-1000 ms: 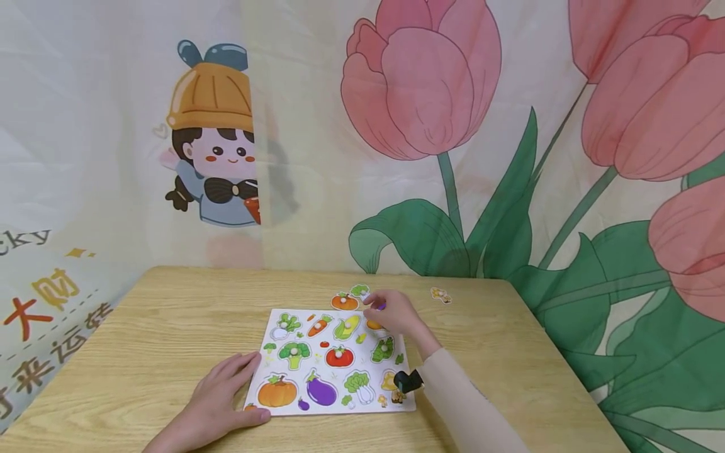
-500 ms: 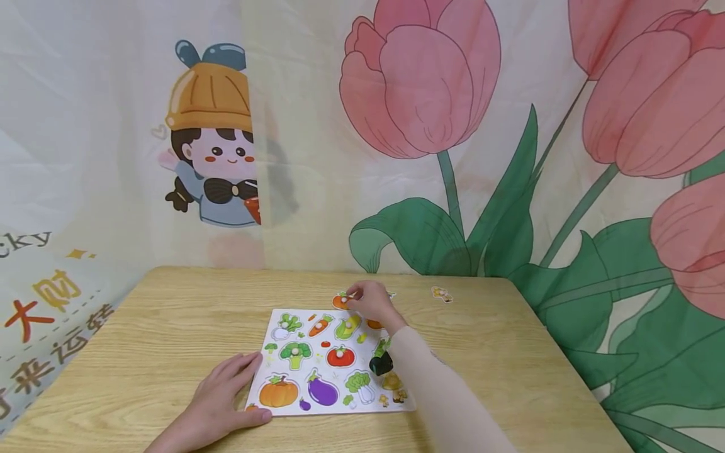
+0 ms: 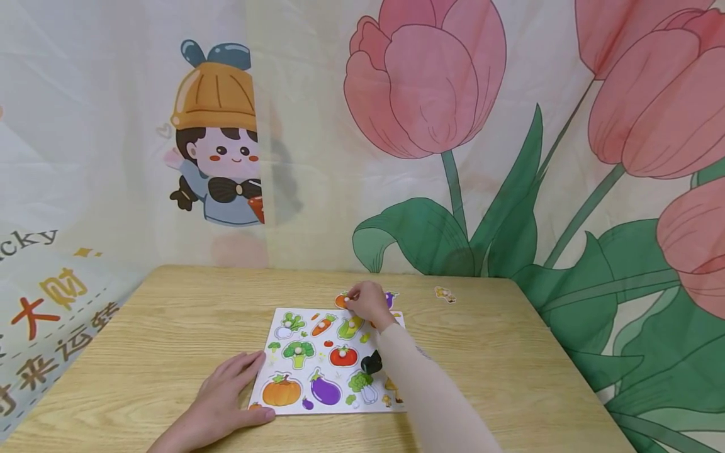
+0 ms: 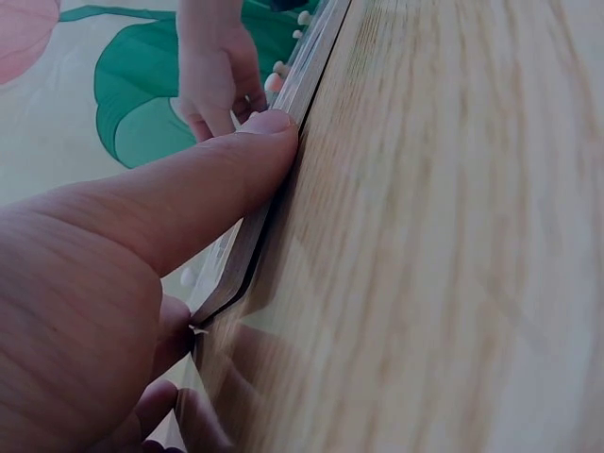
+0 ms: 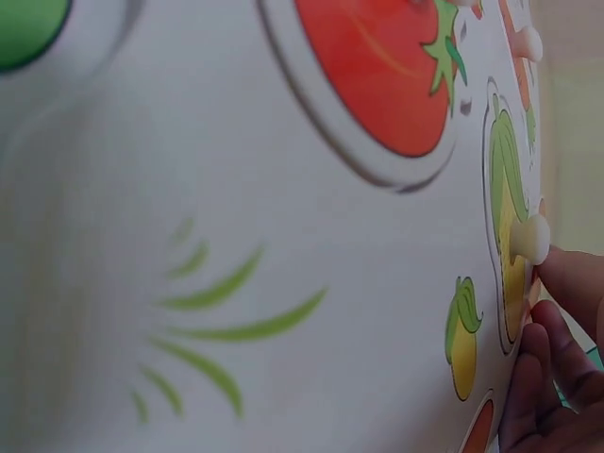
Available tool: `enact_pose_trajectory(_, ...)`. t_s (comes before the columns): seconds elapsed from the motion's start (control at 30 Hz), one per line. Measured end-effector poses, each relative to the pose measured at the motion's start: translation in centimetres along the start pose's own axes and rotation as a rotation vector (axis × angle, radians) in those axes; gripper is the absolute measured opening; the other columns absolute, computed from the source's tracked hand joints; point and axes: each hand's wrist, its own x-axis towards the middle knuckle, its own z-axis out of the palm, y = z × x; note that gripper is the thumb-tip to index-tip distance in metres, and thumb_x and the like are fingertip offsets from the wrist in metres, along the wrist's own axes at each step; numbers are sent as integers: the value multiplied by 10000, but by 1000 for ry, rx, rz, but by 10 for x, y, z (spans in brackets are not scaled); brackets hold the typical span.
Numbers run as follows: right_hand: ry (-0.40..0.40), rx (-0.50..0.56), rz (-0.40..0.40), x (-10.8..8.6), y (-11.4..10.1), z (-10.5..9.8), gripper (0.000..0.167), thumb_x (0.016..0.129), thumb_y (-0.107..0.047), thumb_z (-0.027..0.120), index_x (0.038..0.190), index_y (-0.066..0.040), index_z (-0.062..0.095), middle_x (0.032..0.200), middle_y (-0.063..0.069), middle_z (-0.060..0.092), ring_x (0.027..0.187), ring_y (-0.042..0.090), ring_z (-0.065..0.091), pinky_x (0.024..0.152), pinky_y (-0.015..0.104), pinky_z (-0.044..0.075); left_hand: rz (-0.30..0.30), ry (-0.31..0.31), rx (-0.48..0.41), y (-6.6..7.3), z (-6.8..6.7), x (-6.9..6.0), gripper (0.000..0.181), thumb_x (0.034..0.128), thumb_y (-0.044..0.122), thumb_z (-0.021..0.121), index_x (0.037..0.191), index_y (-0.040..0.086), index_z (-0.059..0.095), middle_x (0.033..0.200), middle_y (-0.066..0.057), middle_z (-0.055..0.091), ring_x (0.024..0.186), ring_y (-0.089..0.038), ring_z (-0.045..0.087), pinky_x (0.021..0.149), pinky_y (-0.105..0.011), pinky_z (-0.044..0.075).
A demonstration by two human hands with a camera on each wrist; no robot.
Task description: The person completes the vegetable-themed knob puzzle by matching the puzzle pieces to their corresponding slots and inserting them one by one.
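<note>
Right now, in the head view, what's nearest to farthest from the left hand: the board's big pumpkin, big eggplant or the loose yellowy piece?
From the left hand:
1. Big pumpkin: front left of the board.
2. Big eggplant: just right of it.
3. Loose yellowy piece: beyond the board, far right.

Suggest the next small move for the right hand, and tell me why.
I'd probably lift the orange piece straight up: the right hand's fingertips are at it, and it lies beyond the far edge of the board. The pumpkin picture there shows no knob, so the piece may belong there.
</note>
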Motion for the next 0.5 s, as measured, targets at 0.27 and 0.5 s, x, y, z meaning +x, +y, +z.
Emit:
enact_pose_trajectory(0.27, 16, -12, 30, 3, 2, 5, 96, 968, -204, 809, 1010, -118, 807, 914, 4, 643, 816, 150, 569, 636, 227, 504, -1, -11, 19, 2, 0, -1, 1068, 768, 642, 868, 1573, 40, 508, 1615, -124, 481, 1487, -459, 334, 1078, -767, 336)
enact_pose_trajectory(0.5, 32, -25, -43, 5, -3, 1, 87, 984, -204, 791, 1022, -128, 809, 872, -17, 656, 808, 145, 563, 674, 251, 472, -6, -12, 19, 0, -1, -1, 1075, 767, 658, 859, 1575, 43, 507, 1622, -124, 472, 1495, -460, 324, 1084, -774, 322)
